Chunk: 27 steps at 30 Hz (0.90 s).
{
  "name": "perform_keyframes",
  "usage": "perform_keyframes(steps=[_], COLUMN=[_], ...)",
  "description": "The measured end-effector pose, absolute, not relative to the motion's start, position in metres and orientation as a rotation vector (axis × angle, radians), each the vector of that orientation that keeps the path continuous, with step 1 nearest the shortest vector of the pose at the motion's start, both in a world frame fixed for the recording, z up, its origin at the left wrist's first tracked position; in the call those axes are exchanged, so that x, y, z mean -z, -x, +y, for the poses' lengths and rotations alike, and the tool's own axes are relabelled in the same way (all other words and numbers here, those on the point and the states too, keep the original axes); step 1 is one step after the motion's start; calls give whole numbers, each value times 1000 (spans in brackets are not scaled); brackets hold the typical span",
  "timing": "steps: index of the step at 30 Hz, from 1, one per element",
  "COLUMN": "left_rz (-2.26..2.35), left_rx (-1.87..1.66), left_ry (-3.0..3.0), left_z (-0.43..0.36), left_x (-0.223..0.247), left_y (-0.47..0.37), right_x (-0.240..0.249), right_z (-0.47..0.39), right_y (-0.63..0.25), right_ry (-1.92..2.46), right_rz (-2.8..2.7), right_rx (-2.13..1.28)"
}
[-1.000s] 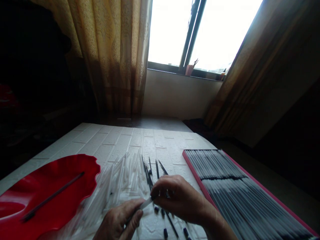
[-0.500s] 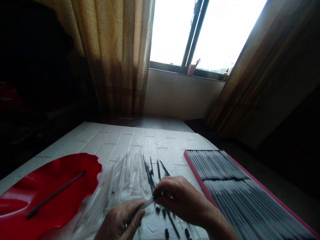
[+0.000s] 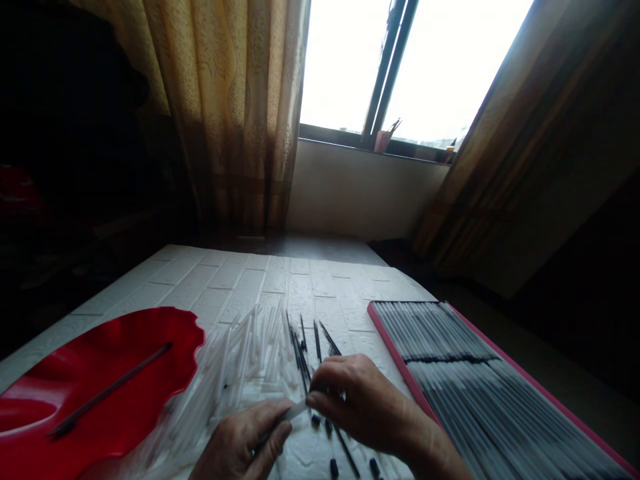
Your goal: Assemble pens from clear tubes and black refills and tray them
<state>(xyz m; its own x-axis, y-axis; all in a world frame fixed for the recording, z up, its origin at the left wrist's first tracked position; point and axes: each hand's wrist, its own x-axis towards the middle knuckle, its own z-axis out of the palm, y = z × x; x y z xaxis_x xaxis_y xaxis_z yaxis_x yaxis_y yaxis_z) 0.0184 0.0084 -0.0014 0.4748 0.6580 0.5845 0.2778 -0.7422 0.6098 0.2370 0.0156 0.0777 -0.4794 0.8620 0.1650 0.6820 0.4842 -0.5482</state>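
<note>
My left hand (image 3: 250, 437), low in the middle, is closed around a translucent white tube (image 3: 296, 409) that slants up to the right. My right hand (image 3: 350, 397) pinches the tube's upper right end, its fingertips hiding that tip. Beyond and under the hands lie thin black refills (image 3: 298, 353) and small black caps (image 3: 334, 467). Left of them a pile of clear empty tubes (image 3: 250, 350) spreads over the white brick-patterned table top (image 3: 270, 280).
A red scalloped dish (image 3: 125, 353) with one dark pen (image 3: 115, 387) in it fills the left side. At the right stands a pink-edged tray (image 3: 387, 333) packed with rows of pens. Behind are curtains, a wall and a window with a pink cup (image 3: 383, 141) on its sill.
My right hand has shifted very slightly to the right, while both hands keep hold of the tube.
</note>
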Motion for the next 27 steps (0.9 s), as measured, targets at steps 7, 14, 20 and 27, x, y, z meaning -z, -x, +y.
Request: perform_keyframes(steps=[7, 14, 20, 27], left_rz=[772, 759, 766, 774], left_rx=[-1178, -1179, -1177, -1182], left_ry=[-2310, -2326, -2316, -2287], left_z=[9, 8, 7, 7], left_x=[1, 2, 4, 0], left_y=[-19, -21, -19, -18], right_x=[-74, -64, -69, -75], right_z=[17, 22, 21, 14], right_y=[-230, -227, -232, -244], right_ry=[1347, 1357, 1345, 1179], right_rz=[-2409, -2432, -2391, -2174], right_rx=[-409, -401, -540, -896])
